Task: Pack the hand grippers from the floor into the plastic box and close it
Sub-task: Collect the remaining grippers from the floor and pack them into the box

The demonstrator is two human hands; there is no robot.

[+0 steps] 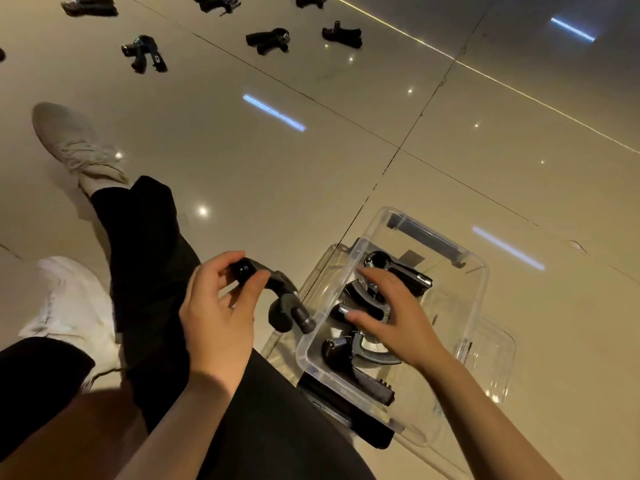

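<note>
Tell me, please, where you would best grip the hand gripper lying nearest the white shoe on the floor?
Probably from above, around one handle of that hand gripper: its two handles splay apart on the floor, leaving bare tile round each.

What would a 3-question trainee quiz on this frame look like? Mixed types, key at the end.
1. True or false: the plastic box is already closed.
2. Multiple choice: what does the left hand hold? A) a box lid B) a hand gripper C) a shoe
3. Short answer: where is the right hand?

Key:
1. False. The box is open, with hand grippers inside.
2. B. It holds the black hand gripper just outside the box's near wall.
3. Inside the box, fingers spread over the packed grippers. More loose grippers lie on the floor further off.
</note>
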